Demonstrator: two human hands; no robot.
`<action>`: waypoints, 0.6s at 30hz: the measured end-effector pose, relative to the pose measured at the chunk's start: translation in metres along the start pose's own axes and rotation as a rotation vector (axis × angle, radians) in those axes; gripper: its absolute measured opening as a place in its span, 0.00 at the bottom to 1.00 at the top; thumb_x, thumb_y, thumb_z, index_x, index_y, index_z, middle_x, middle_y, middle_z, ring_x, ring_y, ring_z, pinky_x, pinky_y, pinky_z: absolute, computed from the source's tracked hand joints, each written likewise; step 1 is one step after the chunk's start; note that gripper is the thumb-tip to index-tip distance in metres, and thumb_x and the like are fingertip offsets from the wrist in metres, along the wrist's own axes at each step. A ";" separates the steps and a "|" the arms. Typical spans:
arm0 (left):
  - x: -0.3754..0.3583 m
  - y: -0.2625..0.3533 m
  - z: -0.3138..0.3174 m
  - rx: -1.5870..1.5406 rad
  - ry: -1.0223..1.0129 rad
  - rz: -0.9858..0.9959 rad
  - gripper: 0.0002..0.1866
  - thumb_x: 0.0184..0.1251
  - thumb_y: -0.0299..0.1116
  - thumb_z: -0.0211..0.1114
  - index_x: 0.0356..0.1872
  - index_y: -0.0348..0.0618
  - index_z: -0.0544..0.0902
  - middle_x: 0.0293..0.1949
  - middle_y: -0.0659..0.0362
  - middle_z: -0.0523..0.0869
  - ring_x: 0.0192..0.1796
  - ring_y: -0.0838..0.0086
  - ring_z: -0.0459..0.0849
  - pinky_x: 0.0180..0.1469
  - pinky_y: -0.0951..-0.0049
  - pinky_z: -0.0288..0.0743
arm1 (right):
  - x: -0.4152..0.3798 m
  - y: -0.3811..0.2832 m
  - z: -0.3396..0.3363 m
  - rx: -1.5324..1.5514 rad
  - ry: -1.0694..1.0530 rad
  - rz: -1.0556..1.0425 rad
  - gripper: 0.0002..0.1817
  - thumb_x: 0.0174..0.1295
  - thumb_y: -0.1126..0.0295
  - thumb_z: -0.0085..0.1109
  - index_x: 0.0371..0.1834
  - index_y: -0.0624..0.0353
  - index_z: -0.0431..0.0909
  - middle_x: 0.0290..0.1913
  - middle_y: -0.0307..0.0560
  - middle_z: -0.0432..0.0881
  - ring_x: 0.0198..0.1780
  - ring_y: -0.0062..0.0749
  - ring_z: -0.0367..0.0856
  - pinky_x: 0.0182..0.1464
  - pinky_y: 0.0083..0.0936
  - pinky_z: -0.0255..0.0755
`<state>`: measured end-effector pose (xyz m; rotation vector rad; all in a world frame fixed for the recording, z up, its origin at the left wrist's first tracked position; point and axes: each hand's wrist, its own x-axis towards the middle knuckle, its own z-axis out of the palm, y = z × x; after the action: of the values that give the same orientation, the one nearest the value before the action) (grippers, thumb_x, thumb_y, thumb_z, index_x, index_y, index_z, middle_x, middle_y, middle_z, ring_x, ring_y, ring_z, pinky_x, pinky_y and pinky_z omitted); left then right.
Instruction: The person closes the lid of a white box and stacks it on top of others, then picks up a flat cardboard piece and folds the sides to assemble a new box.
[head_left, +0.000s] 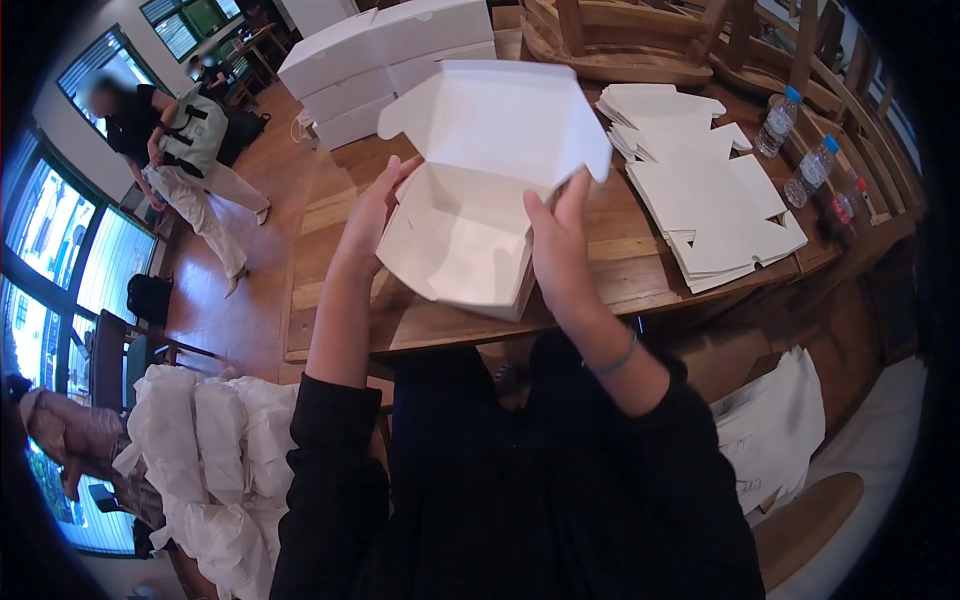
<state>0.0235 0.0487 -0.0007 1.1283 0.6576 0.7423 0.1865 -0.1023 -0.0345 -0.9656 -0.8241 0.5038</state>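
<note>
An empty white cardboard box [465,240] with its lid raised is held a little above the wooden table's front edge [600,300]. My left hand [375,215] grips its left side near the lid's hinge, fingers partly hidden behind the wall. On the right side my right hand [563,240] holds the box wall, thumb up near the lid's corner flap. To the right lies a stack of flat, unfolded white box blanks [700,190]. Behind the held box, closed white boxes [345,75] are stacked at the table's back left.
Wooden chairs [620,40] rest upturned at the back. Two water bottles [777,122] stand at the right. White wrapped bundles [205,440] lie at lower left, white bags [775,430] at lower right. A person with a bag [205,130] is on the floor at left.
</note>
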 end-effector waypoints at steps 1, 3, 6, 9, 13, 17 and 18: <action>0.002 -0.002 0.000 0.010 0.020 0.004 0.28 0.87 0.44 0.51 0.76 0.36 0.71 0.70 0.51 0.80 0.68 0.65 0.82 0.68 0.66 0.78 | 0.016 0.003 0.003 -0.059 -0.009 0.007 0.40 0.74 0.81 0.50 0.86 0.61 0.43 0.83 0.58 0.56 0.85 0.41 0.53 0.84 0.34 0.46; 0.005 -0.003 -0.002 -0.041 -0.009 0.080 0.28 0.86 0.41 0.51 0.78 0.35 0.68 0.71 0.51 0.79 0.69 0.66 0.81 0.69 0.67 0.77 | 0.047 0.011 0.011 -0.128 -0.026 0.001 0.38 0.73 0.81 0.50 0.84 0.64 0.47 0.81 0.59 0.60 0.83 0.44 0.57 0.83 0.36 0.49; 0.007 0.001 -0.003 -0.054 -0.009 0.190 0.28 0.86 0.36 0.49 0.80 0.34 0.65 0.75 0.50 0.76 0.72 0.65 0.79 0.72 0.67 0.74 | 0.089 0.030 0.021 -0.137 -0.063 -0.050 0.35 0.71 0.81 0.50 0.81 0.68 0.54 0.77 0.63 0.66 0.79 0.50 0.65 0.81 0.39 0.55; 0.014 0.001 -0.012 -0.141 -0.073 0.320 0.30 0.84 0.31 0.49 0.83 0.36 0.60 0.79 0.50 0.70 0.77 0.64 0.74 0.76 0.65 0.70 | 0.111 0.042 0.019 -0.085 -0.127 -0.066 0.29 0.73 0.80 0.50 0.78 0.68 0.61 0.73 0.58 0.73 0.74 0.44 0.72 0.77 0.37 0.62; 0.022 -0.006 -0.020 -0.182 -0.064 0.372 0.36 0.81 0.26 0.53 0.86 0.40 0.52 0.84 0.51 0.59 0.82 0.63 0.66 0.80 0.63 0.66 | 0.120 0.049 0.013 0.102 -0.158 0.043 0.24 0.78 0.77 0.50 0.76 0.65 0.66 0.68 0.52 0.80 0.67 0.33 0.79 0.70 0.31 0.70; 0.021 -0.008 -0.017 -0.239 -0.122 0.341 0.40 0.79 0.23 0.56 0.87 0.45 0.48 0.85 0.51 0.57 0.83 0.62 0.64 0.81 0.62 0.65 | 0.115 0.052 0.009 0.247 -0.165 0.136 0.24 0.80 0.73 0.51 0.76 0.63 0.68 0.62 0.50 0.83 0.61 0.28 0.82 0.64 0.27 0.74; 0.023 -0.010 -0.019 -0.236 -0.116 0.331 0.40 0.79 0.23 0.56 0.87 0.45 0.48 0.85 0.51 0.58 0.83 0.62 0.64 0.81 0.62 0.64 | 0.115 0.052 0.007 0.241 -0.163 0.154 0.25 0.80 0.73 0.53 0.78 0.64 0.66 0.60 0.49 0.83 0.60 0.28 0.82 0.62 0.26 0.76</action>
<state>0.0242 0.0753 -0.0181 1.0630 0.2772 0.9997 0.2495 0.0078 -0.0335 -0.7749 -0.8164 0.8048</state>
